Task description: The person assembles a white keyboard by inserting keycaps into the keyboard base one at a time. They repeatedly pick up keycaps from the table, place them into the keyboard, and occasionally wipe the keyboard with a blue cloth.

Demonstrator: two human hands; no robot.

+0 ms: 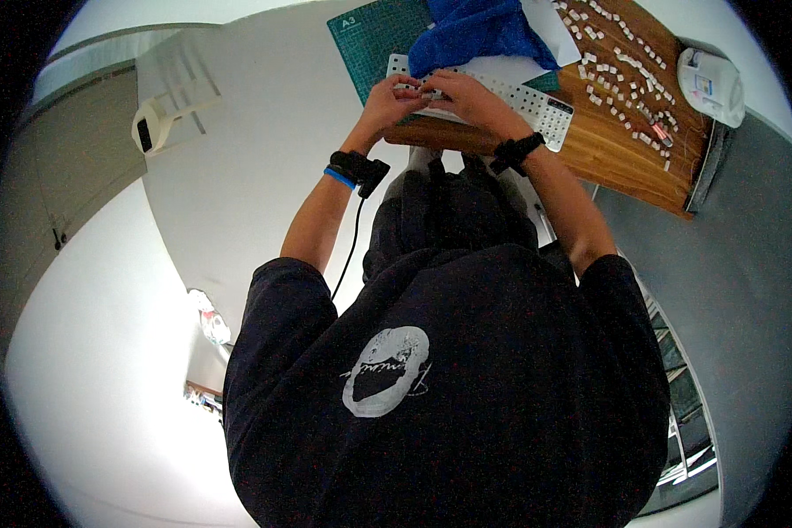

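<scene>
The step in hand looks to be close fingertip work on the left part of a white keyboard (526,104), where the left hand (394,101) and right hand (464,95) meet with bent fingers, though I cannot tell whether they pinch anything; the next move likely calls for a light, exact touch with the board kept steady. The keyboard lies along the table's (611,151) near edge, beside a blue cloth (482,40), its exposed part bare of caps and dotted with dark square key positions.

Prob. workrm: wood desk (625,167), cutting mat (374,44), loose keycaps (602,68).
</scene>
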